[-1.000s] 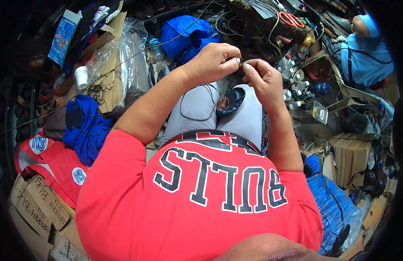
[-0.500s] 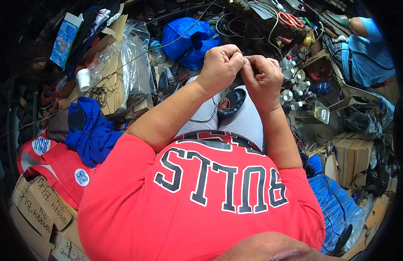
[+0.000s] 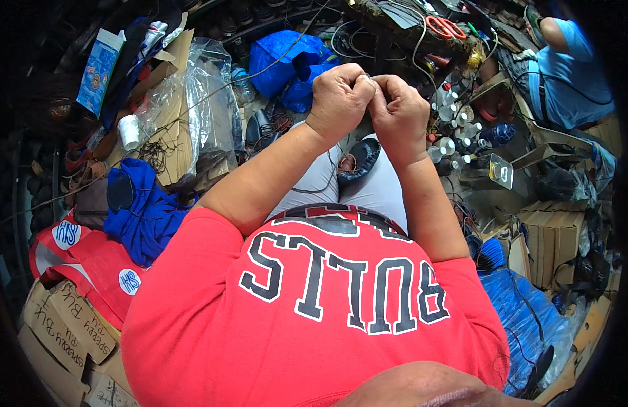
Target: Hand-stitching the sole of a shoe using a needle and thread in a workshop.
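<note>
Both my hands are raised in front of me above my lap, thumbs and fingers meeting. My left hand [image 3: 341, 100] is closed in a pinch, its fingertips touching those of the other hand. My right hand [image 3: 400, 114] pinches at the same spot, fingers curled inward. Whatever lies between the fingertips is too small to make out. Below them a dark shoe [image 3: 360, 160] with a brown inside rests between my thighs, on light grey trousers [image 3: 312, 178]. A thin dark cord runs beside the shoe, over the left thigh.
A blue bag [image 3: 280, 61] lies beyond my hands. Several small bottles [image 3: 456, 139] stand to the right, near orange-handled scissors [image 3: 445, 27]. On the left are a white cup [image 3: 129, 132], cardboard under clear plastic [image 3: 208, 95] and blue cloth [image 3: 144, 220]. A person in light blue [image 3: 572, 74] sits far right.
My right hand has shifted slightly left and turned, so its fingertips press closer to the left hand's. My left hand has moved a little up and to the left.
</note>
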`<state>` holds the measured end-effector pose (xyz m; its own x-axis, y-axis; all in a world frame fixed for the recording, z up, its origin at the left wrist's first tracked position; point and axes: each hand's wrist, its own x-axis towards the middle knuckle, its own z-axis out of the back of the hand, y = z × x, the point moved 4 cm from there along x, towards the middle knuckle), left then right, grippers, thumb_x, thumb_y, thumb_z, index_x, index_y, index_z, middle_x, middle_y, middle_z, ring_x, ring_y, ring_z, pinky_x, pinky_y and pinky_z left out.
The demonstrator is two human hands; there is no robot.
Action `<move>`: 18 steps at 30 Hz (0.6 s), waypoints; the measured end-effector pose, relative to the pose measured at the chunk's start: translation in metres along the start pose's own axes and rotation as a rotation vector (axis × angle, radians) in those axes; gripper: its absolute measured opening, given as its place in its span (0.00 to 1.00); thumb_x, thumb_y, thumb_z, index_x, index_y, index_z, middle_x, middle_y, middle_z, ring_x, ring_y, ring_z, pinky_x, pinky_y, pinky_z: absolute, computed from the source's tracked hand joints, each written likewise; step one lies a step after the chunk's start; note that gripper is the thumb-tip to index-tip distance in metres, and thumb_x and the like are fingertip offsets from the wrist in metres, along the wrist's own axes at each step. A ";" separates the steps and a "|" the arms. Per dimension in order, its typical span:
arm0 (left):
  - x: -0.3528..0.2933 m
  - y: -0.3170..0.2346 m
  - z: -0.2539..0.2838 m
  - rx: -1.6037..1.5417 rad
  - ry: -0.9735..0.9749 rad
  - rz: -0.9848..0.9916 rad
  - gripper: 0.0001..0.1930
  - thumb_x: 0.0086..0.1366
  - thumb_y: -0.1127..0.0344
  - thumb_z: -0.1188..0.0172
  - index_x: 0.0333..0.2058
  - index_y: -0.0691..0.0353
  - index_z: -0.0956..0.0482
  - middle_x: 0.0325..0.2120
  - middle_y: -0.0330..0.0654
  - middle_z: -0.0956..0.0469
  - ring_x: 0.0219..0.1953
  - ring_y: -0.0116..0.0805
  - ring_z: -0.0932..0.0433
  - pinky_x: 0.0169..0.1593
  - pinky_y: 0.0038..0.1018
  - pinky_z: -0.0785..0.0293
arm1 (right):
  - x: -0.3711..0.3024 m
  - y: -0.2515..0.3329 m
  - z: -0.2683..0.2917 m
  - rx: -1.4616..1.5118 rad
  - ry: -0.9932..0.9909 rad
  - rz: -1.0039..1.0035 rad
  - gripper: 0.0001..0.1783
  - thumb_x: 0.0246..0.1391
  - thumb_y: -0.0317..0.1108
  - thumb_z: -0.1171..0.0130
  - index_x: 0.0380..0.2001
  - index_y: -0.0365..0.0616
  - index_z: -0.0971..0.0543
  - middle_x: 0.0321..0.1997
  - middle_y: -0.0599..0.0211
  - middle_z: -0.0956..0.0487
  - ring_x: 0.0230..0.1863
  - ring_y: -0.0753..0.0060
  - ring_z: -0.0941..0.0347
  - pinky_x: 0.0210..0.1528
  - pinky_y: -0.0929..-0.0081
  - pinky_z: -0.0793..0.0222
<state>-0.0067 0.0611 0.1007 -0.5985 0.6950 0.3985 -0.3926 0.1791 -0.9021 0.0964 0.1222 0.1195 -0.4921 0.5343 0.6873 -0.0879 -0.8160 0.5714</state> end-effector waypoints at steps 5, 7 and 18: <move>0.015 0.001 0.011 -0.380 0.185 0.214 0.11 0.54 0.72 0.52 0.13 0.60 0.31 0.11 0.31 0.36 0.14 0.17 0.43 0.17 0.18 0.49 | 0.002 -0.038 0.004 0.828 0.276 -0.524 0.11 0.55 0.31 0.47 0.40 0.38 0.23 0.34 0.70 0.22 0.34 0.81 0.28 0.36 0.85 0.32; 0.020 0.003 0.020 -0.439 0.230 0.292 0.12 0.54 0.71 0.53 0.13 0.61 0.31 0.11 0.33 0.36 0.14 0.18 0.42 0.17 0.17 0.47 | 0.002 -0.049 0.012 0.790 0.196 -0.548 0.16 0.54 0.30 0.49 0.46 0.38 0.27 0.45 0.66 0.25 0.45 0.78 0.31 0.47 0.80 0.37; 0.023 0.003 0.040 -0.306 0.252 0.274 0.11 0.54 0.70 0.52 0.13 0.61 0.30 0.12 0.32 0.35 0.15 0.17 0.40 0.19 0.16 0.45 | -0.039 -0.026 -0.022 0.854 0.706 -0.617 0.14 0.55 0.41 0.47 0.33 0.41 0.22 0.36 0.70 0.25 0.39 0.79 0.32 0.45 0.79 0.39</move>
<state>-0.0495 0.0493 0.1137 -0.4481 0.8857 0.1212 0.0019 0.1365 -0.9906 0.0991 0.1173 0.0679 -0.9451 0.3251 -0.0333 -0.0115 0.0686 0.9976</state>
